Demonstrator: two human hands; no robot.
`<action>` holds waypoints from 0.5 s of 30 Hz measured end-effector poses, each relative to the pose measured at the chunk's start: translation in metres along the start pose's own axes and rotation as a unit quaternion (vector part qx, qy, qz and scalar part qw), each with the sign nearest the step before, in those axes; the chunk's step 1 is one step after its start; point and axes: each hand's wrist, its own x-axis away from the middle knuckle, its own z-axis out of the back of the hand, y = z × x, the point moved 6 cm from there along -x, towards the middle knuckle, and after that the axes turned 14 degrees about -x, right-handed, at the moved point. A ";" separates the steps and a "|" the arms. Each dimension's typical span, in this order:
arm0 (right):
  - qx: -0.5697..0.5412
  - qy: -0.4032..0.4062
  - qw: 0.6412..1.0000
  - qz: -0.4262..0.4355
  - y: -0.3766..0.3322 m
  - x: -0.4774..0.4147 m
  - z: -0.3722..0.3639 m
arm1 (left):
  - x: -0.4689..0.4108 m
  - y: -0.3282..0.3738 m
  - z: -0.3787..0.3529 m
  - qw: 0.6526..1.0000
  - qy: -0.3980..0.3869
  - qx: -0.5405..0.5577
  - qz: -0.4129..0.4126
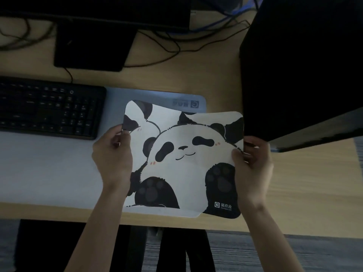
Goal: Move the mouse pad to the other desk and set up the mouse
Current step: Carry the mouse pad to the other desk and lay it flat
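Gripping panda mouse pad (182, 158), logo "易点云", by side edges: left hand (113, 154) and right hand (253, 165) fingers clamped, right of keyboard (49, 107).

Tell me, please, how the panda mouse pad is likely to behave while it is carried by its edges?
The panda mouse pad is probably floppy: its far edge dips between the left hand and right hand. It looks thin, so likely light. Pinched at the sides only, its middle may sag.

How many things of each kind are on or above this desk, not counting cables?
Panda mouse pad, held by left hand and right hand: 1
Grey desk mat: 1
Black keyboard: 1
Monitor stand base: 1
Black computer tower: 1
Total: 5
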 end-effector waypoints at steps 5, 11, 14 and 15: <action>-0.043 -0.001 0.999 0.026 -0.046 0.008 0.006 | 0.007 0.030 0.037 0.997 -0.006 0.075 -0.016; -0.096 -0.018 0.992 0.075 -0.114 0.028 0.011 | 0.025 0.078 0.096 0.990 0.009 0.115 -0.085; -0.122 -0.027 0.987 0.102 -0.150 0.042 0.017 | 0.040 0.097 0.129 0.985 0.030 0.131 -0.109; -0.132 -0.033 0.985 0.110 -0.162 0.048 0.020 | 0.046 0.103 0.141 0.983 0.042 0.134 -0.117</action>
